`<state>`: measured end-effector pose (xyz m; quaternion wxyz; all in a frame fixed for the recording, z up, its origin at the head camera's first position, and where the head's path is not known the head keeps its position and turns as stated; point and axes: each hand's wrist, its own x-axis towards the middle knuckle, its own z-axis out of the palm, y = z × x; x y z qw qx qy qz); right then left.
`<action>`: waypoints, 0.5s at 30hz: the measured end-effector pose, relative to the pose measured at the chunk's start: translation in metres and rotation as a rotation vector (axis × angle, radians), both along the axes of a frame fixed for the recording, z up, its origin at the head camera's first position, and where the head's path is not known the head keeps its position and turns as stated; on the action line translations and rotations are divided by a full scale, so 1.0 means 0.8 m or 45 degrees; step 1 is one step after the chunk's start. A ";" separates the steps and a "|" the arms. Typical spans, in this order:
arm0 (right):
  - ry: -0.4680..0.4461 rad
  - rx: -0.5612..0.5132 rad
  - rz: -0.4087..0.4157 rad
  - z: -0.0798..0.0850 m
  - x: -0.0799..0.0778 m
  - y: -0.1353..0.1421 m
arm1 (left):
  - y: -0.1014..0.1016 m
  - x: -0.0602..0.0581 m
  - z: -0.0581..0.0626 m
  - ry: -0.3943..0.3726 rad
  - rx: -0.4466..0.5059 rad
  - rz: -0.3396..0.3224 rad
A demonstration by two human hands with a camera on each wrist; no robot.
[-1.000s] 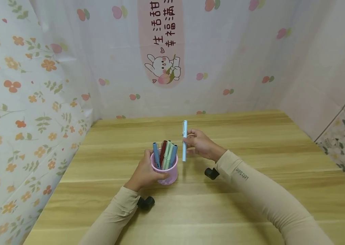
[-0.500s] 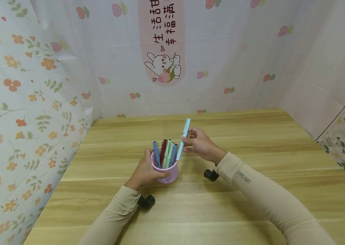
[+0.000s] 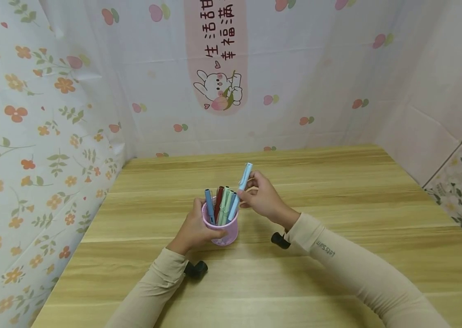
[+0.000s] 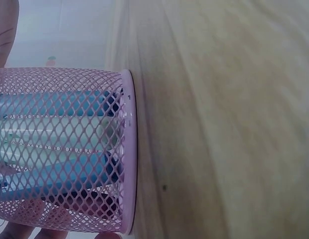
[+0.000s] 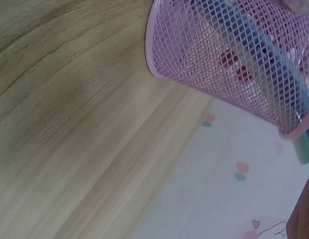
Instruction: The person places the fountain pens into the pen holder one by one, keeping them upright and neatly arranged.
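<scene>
A pink mesh pen cup (image 3: 221, 228) stands on the wooden table (image 3: 337, 218), and my left hand (image 3: 195, 228) grips its left side. Inside it stand several pens (image 3: 220, 205), blue, dark red and pale green. My right hand (image 3: 261, 198) pinches a light blue pen (image 3: 243, 184) that leans left, its lower end inside the cup's rim. The left wrist view shows the cup's mesh wall (image 4: 60, 149) close up with pens behind it. The right wrist view shows the cup (image 5: 234, 64) from below.
Flower-patterned sheets wall in the table on the left, back and right. A pink banner with a rabbit (image 3: 216, 59) hangs on the back wall. Bare wood lies in front of the cup and to its right.
My right hand has brought the light blue pen left from beside the cup, tilted it and lowered its tip into the cup. The left hand has kept its hold on the cup.
</scene>
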<state>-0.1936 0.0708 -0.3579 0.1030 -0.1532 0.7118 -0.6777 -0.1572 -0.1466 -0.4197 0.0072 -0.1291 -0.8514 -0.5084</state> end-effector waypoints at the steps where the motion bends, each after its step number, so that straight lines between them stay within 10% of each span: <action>1: 0.039 0.020 -0.004 0.000 0.002 -0.001 | 0.000 0.000 0.000 -0.001 -0.001 0.001; 15: 0.400 0.294 -0.051 -0.003 0.019 -0.011 | 0.000 0.001 0.000 0.015 -0.003 -0.007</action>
